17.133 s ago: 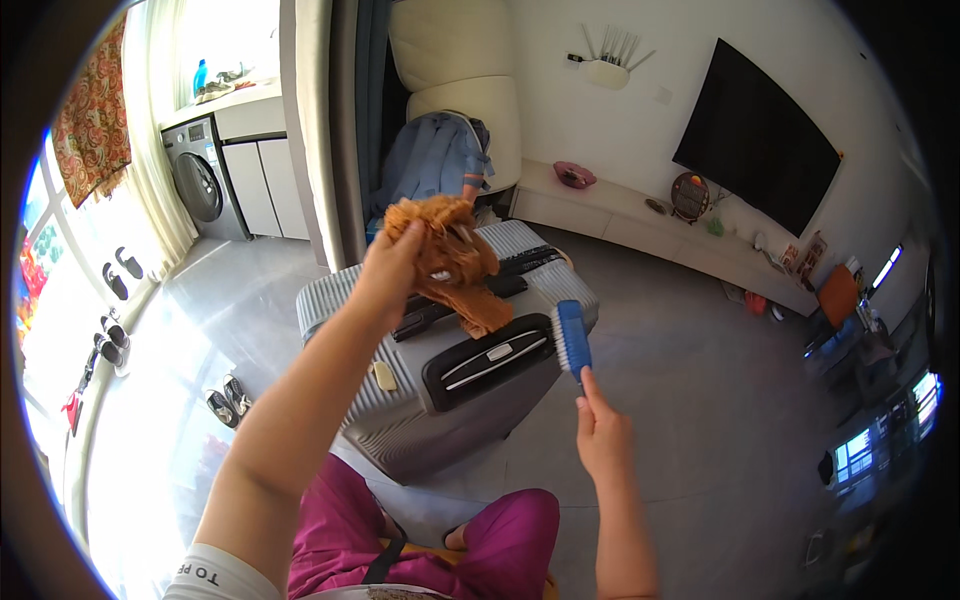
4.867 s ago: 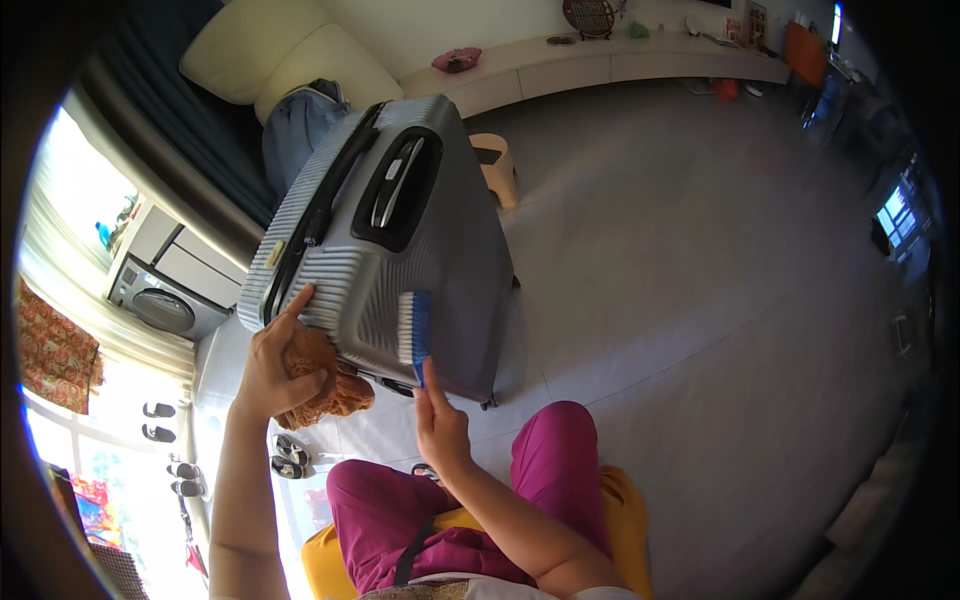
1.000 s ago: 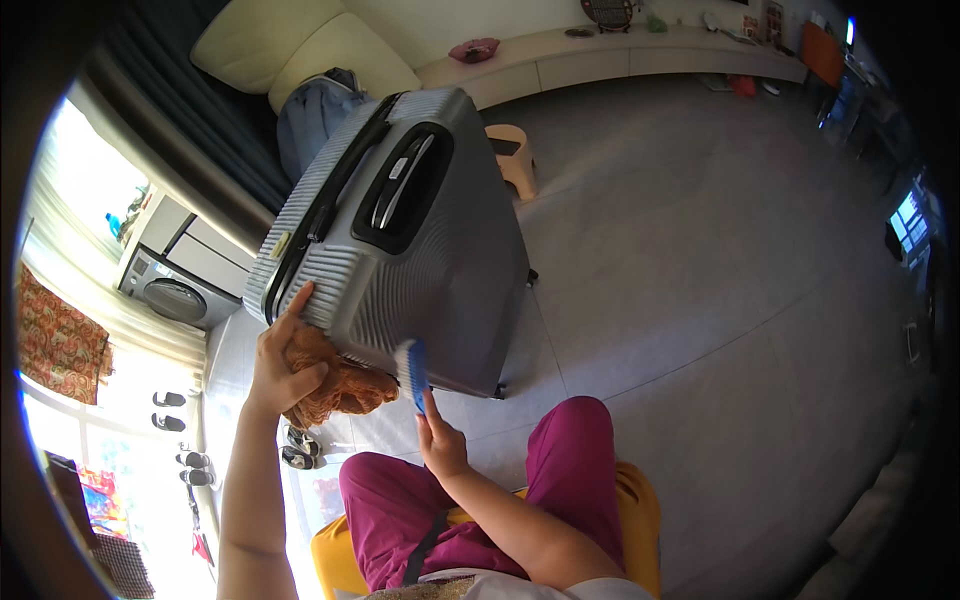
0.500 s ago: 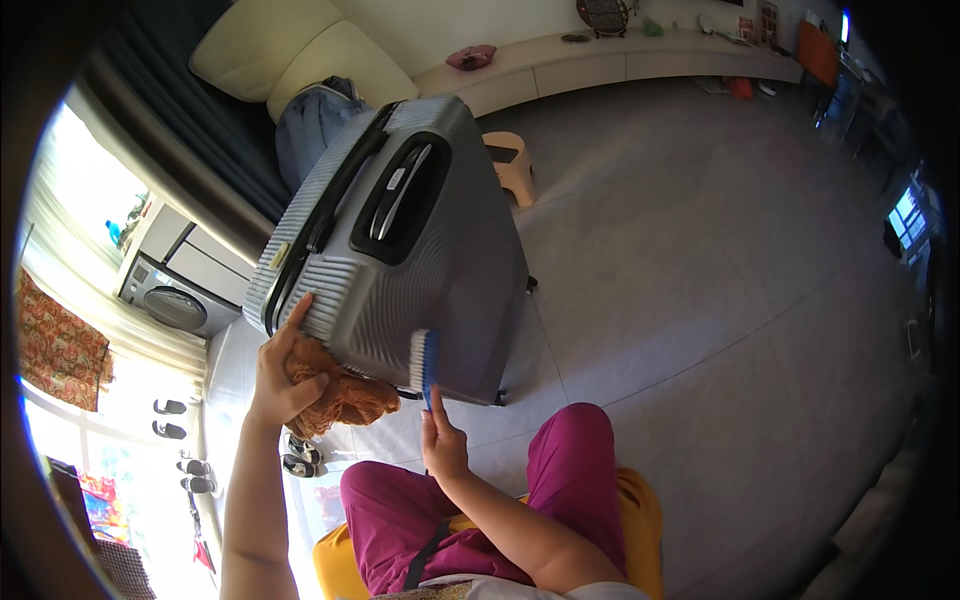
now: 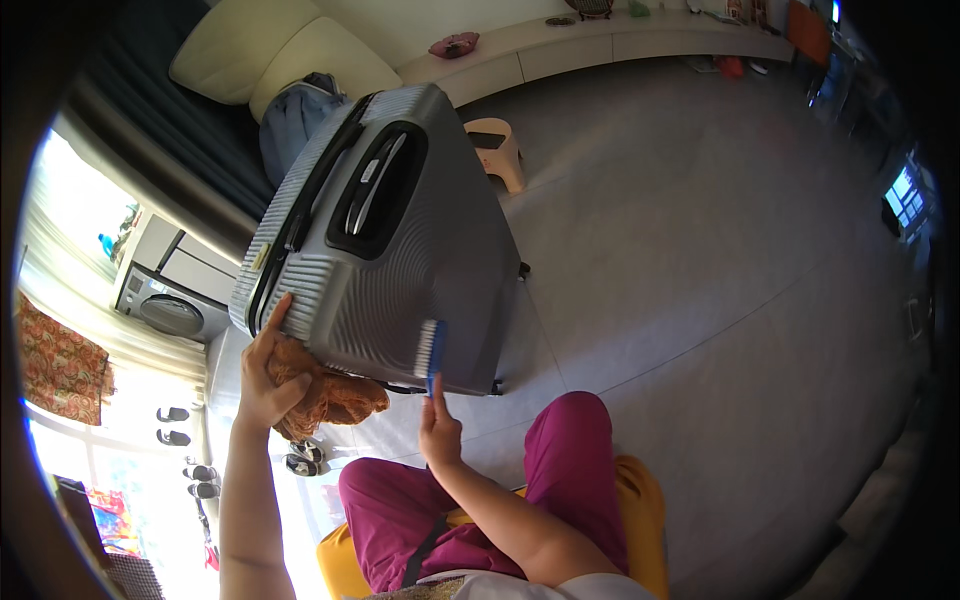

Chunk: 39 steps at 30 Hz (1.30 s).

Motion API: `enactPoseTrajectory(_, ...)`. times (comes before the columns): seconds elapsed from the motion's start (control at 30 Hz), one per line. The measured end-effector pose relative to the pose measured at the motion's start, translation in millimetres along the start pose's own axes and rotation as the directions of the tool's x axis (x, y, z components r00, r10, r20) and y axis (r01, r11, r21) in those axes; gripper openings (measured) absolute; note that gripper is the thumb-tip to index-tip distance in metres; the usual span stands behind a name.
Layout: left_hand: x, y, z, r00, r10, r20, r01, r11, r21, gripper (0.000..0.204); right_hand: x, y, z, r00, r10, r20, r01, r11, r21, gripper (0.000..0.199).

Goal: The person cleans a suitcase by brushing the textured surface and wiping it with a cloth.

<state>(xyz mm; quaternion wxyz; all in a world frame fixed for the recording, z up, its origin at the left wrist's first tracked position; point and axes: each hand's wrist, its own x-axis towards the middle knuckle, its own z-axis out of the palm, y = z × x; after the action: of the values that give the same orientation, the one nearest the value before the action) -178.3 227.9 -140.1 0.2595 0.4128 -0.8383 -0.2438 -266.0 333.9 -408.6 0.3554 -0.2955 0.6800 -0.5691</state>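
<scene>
A large silver-grey ribbed suitcase [image 5: 440,240] stands in front of me on small wheels, its recessed black-framed handle [image 5: 377,192] facing me. My left hand [image 5: 268,385] clasps a crumpled orange-brown cloth [image 5: 338,398] beneath the suitcase's near left corner. One of its fingers stretches up onto the ribbed shell. In my right hand [image 5: 440,435] is a blue-handled scrub brush [image 5: 432,350] with white bristles, held upright with the bristles turned left. The brush is before the suitcase's lower side; whether its bristles touch the shell I cannot tell.
Behind the suitcase are a grey-blue bag [image 5: 297,120] and a cream sofa [image 5: 275,55]. A beige stool [image 5: 497,150] stands to its right. Shoes [image 5: 304,458] lie at the left, near a washing machine [image 5: 170,305]. A long low cabinet [image 5: 570,65] lines the far wall.
The view has shifted a little, so the suitcase sits slightly higher and further left. Both hands keep their hold on the cloth and the brush; the brush is a bit further from the cloth.
</scene>
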Motion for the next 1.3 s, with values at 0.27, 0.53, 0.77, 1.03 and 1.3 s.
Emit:
enactPoseTrajectory(0.27,-0.5,-0.6,0.6,1.0,-0.004,0.009,0.004,0.999,-0.044,0.067,16.3,-38.2,-8.5,0.997,0.054,0.062,-0.064,0.981,0.185,0.052)
enactPoseTrajectory(0.53,-0.2,-0.1,3.2,0.999,-0.043,-0.009,0.043,0.999,-0.001,0.096,9.5,20.2,-2.3,0.985,0.171,0.026,-0.17,0.984,-0.044,0.05)
enactPoseTrajectory(0.77,0.9,-14.5,-15.0,0.984,-0.179,-0.023,0.18,0.97,0.16,0.088,39.3,-2.7,-50.5,0.988,0.115,0.107,-0.117,0.993,0.015,0.047)
enactPoseTrajectory(1.03,4.0,2.6,-13.9,0.947,-0.292,-0.134,0.319,0.905,0.281,0.085,93.3,-13.5,-43.3,0.992,-0.01,0.122,-0.02,0.971,0.24,0.045)
enactPoseTrajectory(1.3,19.5,9.6,26.3,0.977,-0.18,-0.118,0.212,0.707,0.675,0.096,123.1,-30.6,43.2,0.983,0.056,-0.173,-0.013,0.97,0.244,0.044)
